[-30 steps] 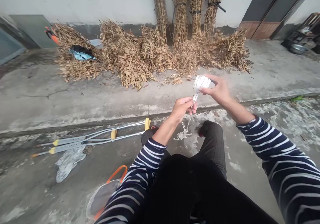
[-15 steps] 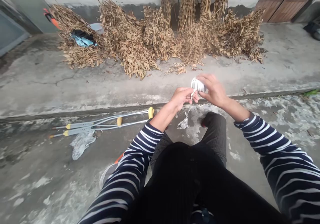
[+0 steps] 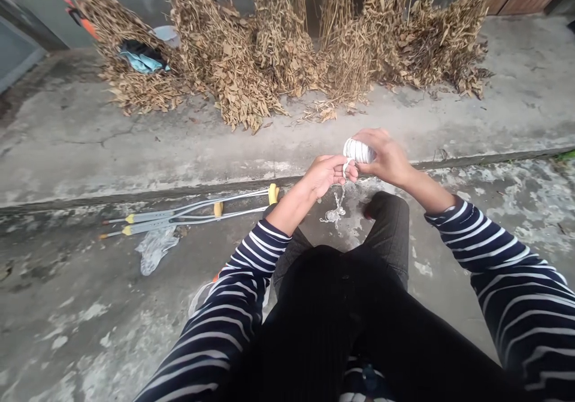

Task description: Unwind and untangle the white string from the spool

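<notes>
My right hand (image 3: 387, 157) is wrapped around a white ball of wound string (image 3: 357, 150), held above my knees. My left hand (image 3: 324, 175) is just to its left, fingers pinched on the loose strand that leaves the ball. From that pinch a frayed, knotted tail of string (image 3: 336, 209) hangs down between my legs. Both arms wear navy sleeves with white stripes, and my dark trousers fill the bottom of the view.
A pair of grey crutches (image 3: 188, 212) with yellow tips lies on the concrete to my left, beside a crumpled clear plastic bag (image 3: 155, 248). Bundles of dry brown plants (image 3: 251, 60) are heaped along the far wall. A low concrete step edge (image 3: 135, 195) crosses the ground.
The view has tilted down and the plant bundles sit higher in the picture. My right hand has drawn the ball closer to my left hand, and the hanging tail has stayed below them.
</notes>
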A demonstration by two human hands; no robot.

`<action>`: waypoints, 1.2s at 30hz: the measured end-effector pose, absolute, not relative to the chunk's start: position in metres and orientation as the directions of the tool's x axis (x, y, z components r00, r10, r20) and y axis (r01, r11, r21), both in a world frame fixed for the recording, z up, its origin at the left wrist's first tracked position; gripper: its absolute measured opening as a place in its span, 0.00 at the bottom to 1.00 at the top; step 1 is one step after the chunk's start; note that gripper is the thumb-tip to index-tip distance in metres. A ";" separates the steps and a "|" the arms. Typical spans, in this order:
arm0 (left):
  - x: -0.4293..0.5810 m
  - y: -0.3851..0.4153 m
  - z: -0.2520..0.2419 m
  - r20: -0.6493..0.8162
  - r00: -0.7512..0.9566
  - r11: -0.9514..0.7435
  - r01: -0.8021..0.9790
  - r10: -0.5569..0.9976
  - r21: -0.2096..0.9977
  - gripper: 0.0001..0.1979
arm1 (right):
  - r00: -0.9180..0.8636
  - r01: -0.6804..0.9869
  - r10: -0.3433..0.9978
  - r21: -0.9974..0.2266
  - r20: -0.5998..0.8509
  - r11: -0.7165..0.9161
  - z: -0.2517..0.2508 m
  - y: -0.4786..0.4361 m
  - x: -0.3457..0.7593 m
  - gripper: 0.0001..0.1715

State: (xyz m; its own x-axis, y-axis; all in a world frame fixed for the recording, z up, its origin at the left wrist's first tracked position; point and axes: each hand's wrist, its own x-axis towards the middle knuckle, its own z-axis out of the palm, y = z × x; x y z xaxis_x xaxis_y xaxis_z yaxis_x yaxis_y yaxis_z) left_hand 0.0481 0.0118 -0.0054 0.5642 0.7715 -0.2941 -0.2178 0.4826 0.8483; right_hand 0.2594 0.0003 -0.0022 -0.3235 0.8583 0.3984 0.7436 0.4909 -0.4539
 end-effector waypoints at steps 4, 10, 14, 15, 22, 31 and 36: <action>0.041 0.015 -0.008 -0.315 0.620 0.495 -0.139 0.719 0.858 0.11 | -0.364 0.785 0.866 -0.388 0.343 0.484 0.002 -0.004 0.262 0.33; 0.027 0.023 -0.022 -0.344 0.744 0.503 0.013 0.573 0.864 0.14 | -0.362 0.874 0.874 -0.208 0.323 0.439 0.018 -0.008 0.270 0.35; 0.025 0.014 -0.032 -0.313 0.793 0.484 0.026 0.523 0.875 0.17 | -0.367 0.883 0.857 -0.153 0.362 0.443 0.026 -0.012 0.269 0.33; 0.025 0.011 -0.033 -0.316 0.790 0.488 0.025 0.526 0.873 0.17 | -0.365 0.885 0.853 -0.146 0.373 0.442 0.026 -0.013 0.269 0.34; 0.024 -0.005 -0.037 -0.255 0.792 0.511 -0.083 0.555 0.855 0.18 | -0.339 0.869 0.818 -0.178 0.465 0.461 0.019 -0.012 0.275 0.32; 0.026 -0.021 -0.082 -0.290 0.843 0.597 -0.045 0.452 0.801 0.27 | -0.406 0.840 0.644 -0.014 0.649 0.543 0.019 -0.006 0.285 0.35; 0.031 -0.015 -0.069 -0.188 0.412 0.091 0.243 0.891 0.966 0.22 | -0.395 0.858 0.624 0.029 0.674 0.513 0.027 -0.010 0.288 0.35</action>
State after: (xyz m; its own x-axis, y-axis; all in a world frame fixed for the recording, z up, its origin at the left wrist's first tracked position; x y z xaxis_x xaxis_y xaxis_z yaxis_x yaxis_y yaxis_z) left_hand 0.0312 -0.0150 -0.0693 0.4124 0.8914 -0.1879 0.2431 0.0911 0.9657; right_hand 0.2875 -0.0103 0.0271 -0.3954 0.6238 0.6742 0.8580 0.5128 0.0287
